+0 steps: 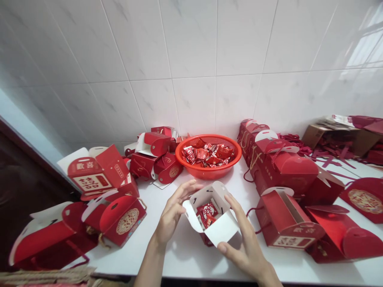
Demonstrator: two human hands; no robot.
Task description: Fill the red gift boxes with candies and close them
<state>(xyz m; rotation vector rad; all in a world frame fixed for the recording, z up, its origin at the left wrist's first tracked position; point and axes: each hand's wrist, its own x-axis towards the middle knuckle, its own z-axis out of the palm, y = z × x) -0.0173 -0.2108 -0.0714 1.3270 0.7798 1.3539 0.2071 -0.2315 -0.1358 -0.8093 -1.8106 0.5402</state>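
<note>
box (222, 229) near bare tabletop edge (179, 268)

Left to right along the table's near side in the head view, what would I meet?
Long red box, red box with round emblem, left hand, open box holding wrapped packets, right hand, white-labelled red box, another red box.

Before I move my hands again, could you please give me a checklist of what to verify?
1. Box between the hands has its top open: ok.
2. Wrapped sweets inside it: ok.
3. Exact number of sweets inside: cannot tell, they overlap.
4. Left hand at the box's left side, right hand at its right: ok.
5. Top flaps folded closed: not ok, they stand spread.
6. Red basket behind holds more sweets: ok.
</note>
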